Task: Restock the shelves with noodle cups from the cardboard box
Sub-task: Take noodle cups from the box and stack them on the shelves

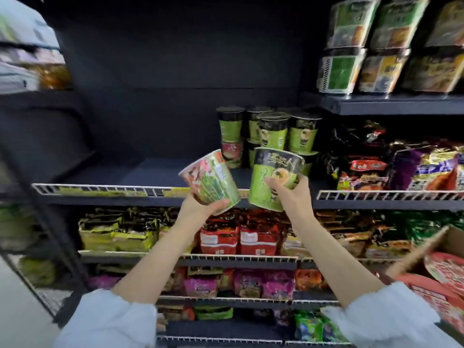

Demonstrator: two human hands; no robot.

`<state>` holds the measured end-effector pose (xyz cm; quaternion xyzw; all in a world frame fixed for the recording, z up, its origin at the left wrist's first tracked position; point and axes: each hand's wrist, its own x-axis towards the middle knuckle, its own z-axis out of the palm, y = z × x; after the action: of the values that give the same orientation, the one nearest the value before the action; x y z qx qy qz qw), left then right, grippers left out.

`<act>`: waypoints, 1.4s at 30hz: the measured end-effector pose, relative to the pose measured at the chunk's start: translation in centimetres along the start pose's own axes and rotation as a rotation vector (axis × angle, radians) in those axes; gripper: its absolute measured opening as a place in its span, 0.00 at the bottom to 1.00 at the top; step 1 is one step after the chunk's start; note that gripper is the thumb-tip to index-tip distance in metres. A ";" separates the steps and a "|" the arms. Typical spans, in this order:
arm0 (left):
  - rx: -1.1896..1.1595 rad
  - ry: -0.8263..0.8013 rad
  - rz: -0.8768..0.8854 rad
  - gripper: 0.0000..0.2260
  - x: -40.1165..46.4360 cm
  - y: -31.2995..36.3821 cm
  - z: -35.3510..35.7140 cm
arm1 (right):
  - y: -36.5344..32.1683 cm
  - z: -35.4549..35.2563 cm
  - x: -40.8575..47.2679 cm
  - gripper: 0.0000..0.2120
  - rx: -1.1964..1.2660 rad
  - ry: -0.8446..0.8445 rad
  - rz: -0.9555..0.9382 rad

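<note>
My left hand (200, 205) grips a green noodle cup (213, 179) from below, tilted to the left, just in front of the middle shelf's rail (105, 190). My right hand (292, 190) holds a second green cup (272, 177) with a black top band, nearly upright. Behind them, several matching green cups (272, 133) stand stacked in two layers on the dark shelf. The cardboard box (426, 249) sits at the lower right, with red-lidded packs inside.
The shelf board (140, 169) left of the stacked cups is bare. Bagged noodles (391, 167) fill the shelf to the right, boxed bowls (376, 46) sit above them, and more packets (241, 237) line the lower shelves. A dark shelf frame (42, 209) runs down the left.
</note>
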<state>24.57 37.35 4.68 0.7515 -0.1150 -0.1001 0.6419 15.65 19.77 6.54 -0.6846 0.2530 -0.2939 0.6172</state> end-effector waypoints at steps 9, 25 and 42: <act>0.380 -0.017 0.021 0.38 18.7 -0.2 1.2 | -2.3 6.7 11.3 0.45 -0.131 -0.059 -0.335; 0.690 -0.413 0.091 0.31 29.6 -2.2 5.1 | -2.3 13.2 22.0 0.54 -0.259 -0.032 -0.511; 0.101 -0.232 0.035 0.17 28.3 -0.7 4.5 | 0.0 14.7 24.5 0.51 -0.264 -0.028 -0.497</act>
<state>50.29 24.67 3.21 0.7642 -0.2065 -0.1689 0.5872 43.28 12.59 7.77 -0.8042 0.1047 -0.3912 0.4351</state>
